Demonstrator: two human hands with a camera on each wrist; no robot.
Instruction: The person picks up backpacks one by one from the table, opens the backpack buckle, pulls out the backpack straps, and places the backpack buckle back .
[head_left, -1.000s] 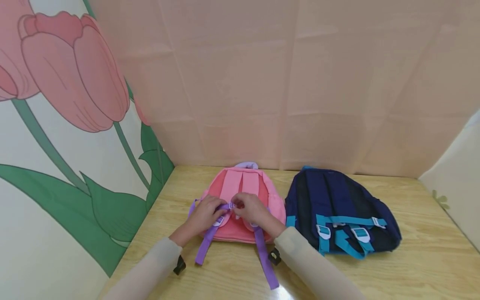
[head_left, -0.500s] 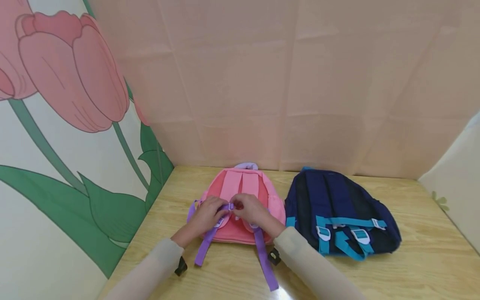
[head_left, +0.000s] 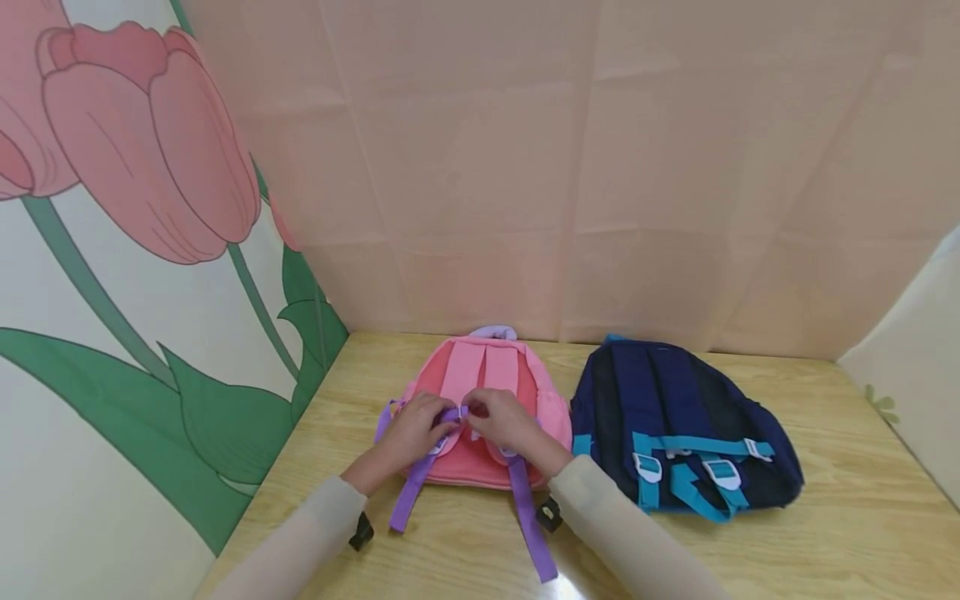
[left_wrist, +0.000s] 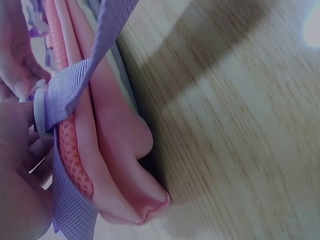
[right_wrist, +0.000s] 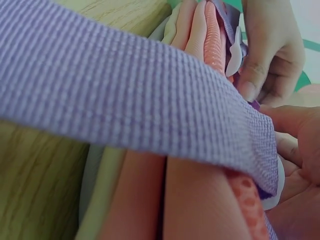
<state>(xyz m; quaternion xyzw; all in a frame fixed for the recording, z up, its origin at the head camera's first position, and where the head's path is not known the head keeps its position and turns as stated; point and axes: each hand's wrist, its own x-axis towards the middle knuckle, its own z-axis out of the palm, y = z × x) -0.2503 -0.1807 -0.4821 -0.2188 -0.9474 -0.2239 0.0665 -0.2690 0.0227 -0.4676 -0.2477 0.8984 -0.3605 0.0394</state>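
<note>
**Fine two-handed pinch work in hand**

Clock centred on the pink backpack (head_left: 480,467), which lies straps-up on the wood table (head_left: 457,546). Read L to R, my remote feed.

L hand (head_left: 412,423): at 9 o'clock, forearm in from 7, back of hand up, wrist turned inward. Fingers curled, thumb pinching the purple cross strap (head_left: 450,414); no wide gap seen.

White buckle (head_left: 461,412): btwn both hands' fingertips, just to the 9 o'clock side of bag centre. Step in hand, my judgement: adjusting the strap at this buckle. Next move prob. calls for both pinches level, slack out, small finger motion only.

R hand (head_left: 504,418): just to the 3 o'clock side, forearm in from 5, mirrored pose. Thumb and forefinger pinched on the cross strap hard by the buckle; whether they also grip the buckle, can't tell.

Navy backpack (head_left: 667,392): at 3 o'clock, close alongside, no hand on it.
</note>
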